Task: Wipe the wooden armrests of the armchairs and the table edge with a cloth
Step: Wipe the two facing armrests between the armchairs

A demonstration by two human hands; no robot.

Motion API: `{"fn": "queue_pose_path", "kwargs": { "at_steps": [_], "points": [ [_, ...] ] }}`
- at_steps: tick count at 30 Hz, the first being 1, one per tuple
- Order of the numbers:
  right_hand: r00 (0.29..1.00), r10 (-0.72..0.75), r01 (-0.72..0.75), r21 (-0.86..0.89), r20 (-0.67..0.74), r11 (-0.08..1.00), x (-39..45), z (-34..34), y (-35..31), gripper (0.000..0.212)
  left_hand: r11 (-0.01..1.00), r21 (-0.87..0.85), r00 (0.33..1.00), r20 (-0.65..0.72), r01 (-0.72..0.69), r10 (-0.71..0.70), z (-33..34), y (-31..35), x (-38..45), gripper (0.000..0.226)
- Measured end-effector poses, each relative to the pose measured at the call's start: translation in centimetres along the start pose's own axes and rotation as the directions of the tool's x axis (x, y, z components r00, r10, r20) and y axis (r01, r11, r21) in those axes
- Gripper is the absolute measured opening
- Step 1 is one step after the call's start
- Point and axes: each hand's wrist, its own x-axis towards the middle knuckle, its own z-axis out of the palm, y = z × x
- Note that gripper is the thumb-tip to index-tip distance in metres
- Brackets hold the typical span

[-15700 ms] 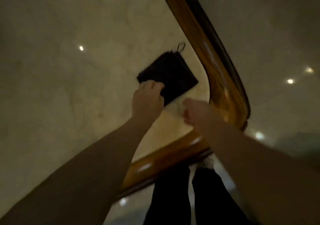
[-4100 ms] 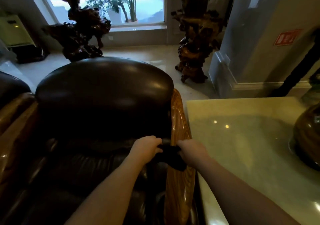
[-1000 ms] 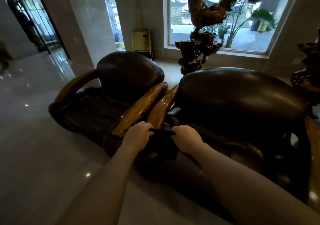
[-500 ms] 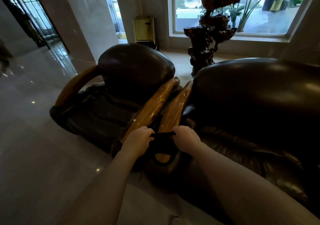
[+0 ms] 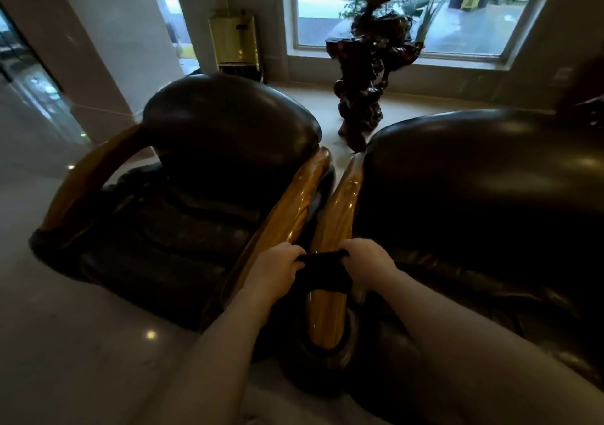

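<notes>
Two dark leather armchairs stand side by side, their glossy wooden armrests almost touching. A black cloth (image 5: 325,269) is stretched across the right chair's left armrest (image 5: 338,225), near its front end. My left hand (image 5: 273,269) grips the cloth's left end and my right hand (image 5: 367,259) grips its right end. The left chair's right armrest (image 5: 294,209) lies just left of my left hand. The left chair's far armrest (image 5: 86,169) curves at the left. The table is out of view.
A dark carved root sculpture (image 5: 369,75) stands behind the chairs by the window (image 5: 408,6). A yellow cabinet (image 5: 235,40) sits against the back wall. Polished stone floor (image 5: 65,326) spreads to the left and front of the chairs.
The view has closed in on the two armrests. Both hands still hold the cloth across the right chair's left armrest, and have slid a little further back along it.
</notes>
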Motion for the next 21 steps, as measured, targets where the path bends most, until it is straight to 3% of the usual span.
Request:
{"fn": "queue_pose_path", "kwargs": {
  "at_steps": [7,13,18,21],
  "points": [
    [0.969,0.227,-0.216,0.113,-0.097,0.970,3.2,2.2,-3.8,0.015,0.991,-0.068,0.990,0.070,-0.117,0.122,-1.5,-6.3,5.1,0.020],
    [0.939,0.339,-0.327,0.146,-0.065,0.934,3.7,4.2,-5.3,0.007,0.981,-0.106,0.965,0.189,-0.162,0.180,-0.7,-9.8,7.3,0.022],
    [0.895,0.441,-0.422,0.204,-0.060,0.883,4.5,6.6,-3.9,0.008,0.971,-0.217,0.960,0.238,-0.098,0.150,2.8,-11.2,9.0,0.020],
    [0.876,0.482,-0.474,0.224,0.022,0.852,4.7,8.2,-2.4,0.009,0.965,-0.256,0.958,0.259,-0.056,0.125,5.6,-11.4,9.1,0.024]
  ]
}}
